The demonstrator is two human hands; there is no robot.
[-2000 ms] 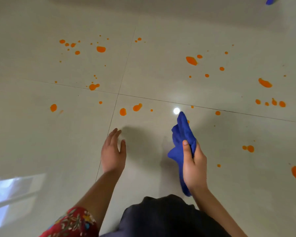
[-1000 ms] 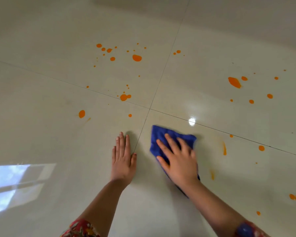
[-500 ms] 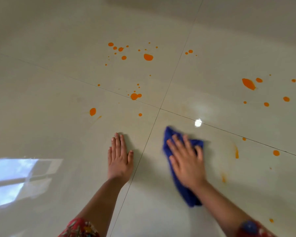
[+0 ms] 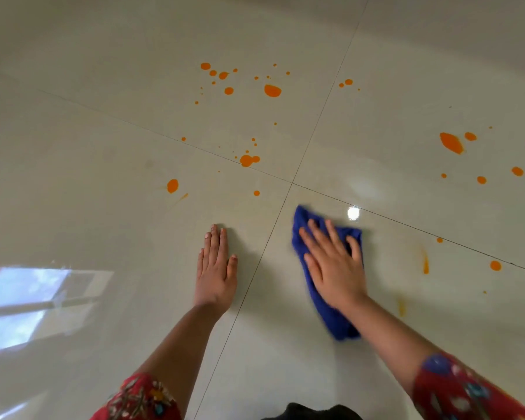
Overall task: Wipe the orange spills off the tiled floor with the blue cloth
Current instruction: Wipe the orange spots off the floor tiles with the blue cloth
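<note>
My right hand (image 4: 334, 262) lies flat with spread fingers on the blue cloth (image 4: 337, 325), pressing it to the cream tiled floor (image 4: 73, 177) just right of a grout line. My left hand (image 4: 215, 268) rests flat on the tile to the left, fingers straight and together. Orange spills dot the floor: a drop (image 4: 172, 185) ahead of the left hand, a double blob (image 4: 246, 160) by the tile joint, a cluster with a large drop (image 4: 272, 90) farther off, and a big splash (image 4: 451, 143) at the right. Faint orange smears (image 4: 425, 262) lie right of the cloth.
Grout lines cross at a joint (image 4: 292, 183) just ahead of the cloth. A bright window reflection (image 4: 28, 304) lies on the tile at the left. Dark clothing (image 4: 309, 413) shows at the bottom edge.
My right hand put the cloth down from the air and has slid it a little rightward; two drops near the joint are gone and orange smears appeared at the right. The left hand stays flat.
</note>
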